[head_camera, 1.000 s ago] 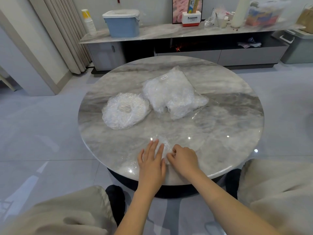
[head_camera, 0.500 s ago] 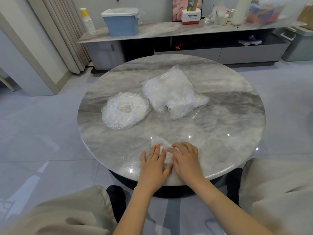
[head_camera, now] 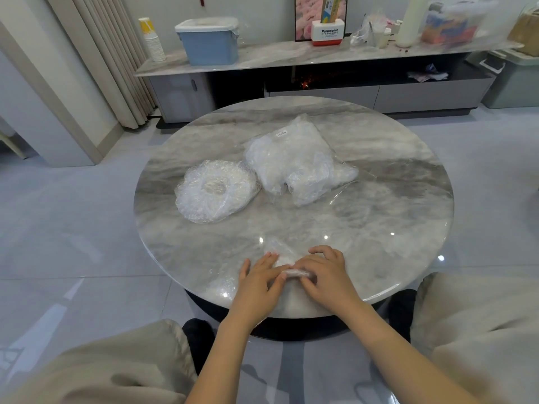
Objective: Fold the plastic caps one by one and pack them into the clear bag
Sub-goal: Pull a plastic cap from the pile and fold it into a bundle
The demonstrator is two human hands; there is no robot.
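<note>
Both hands lie side by side at the near edge of the round marble table (head_camera: pixel 379 217), working one small clear plastic cap (head_camera: pixel 281 253) that is pressed flat between them. The left hand (head_camera: pixel 258 282) rests palm down with straight fingers laid on the cap's left part, while the right hand (head_camera: pixel 326 274) has its fingers curled over a folded roll of the film beside the left fingertips. Part of the cap shows just beyond the fingers, almost see-through against the stone. Farther out from the left hand lies a stack of unfolded caps (head_camera: pixel 215 191), round and crinkled. Beyond the right hand, touching that stack's far right edge, sits the clear bag (head_camera: pixel 294 161), puffy with white film and bearing a small label. Nothing lies between the hands and either of these. Past the table stands a long low cabinet (head_camera: pixel 291 55) carrying a blue lidded bin (head_camera: pixel 208 40), a stack of paper cups (head_camera: pixel 153 42) and a white-and-red box (head_camera: pixel 326 32). Below the forearms, beige-trousered knees (head_camera: pixel 102 371) frame the view.
</note>
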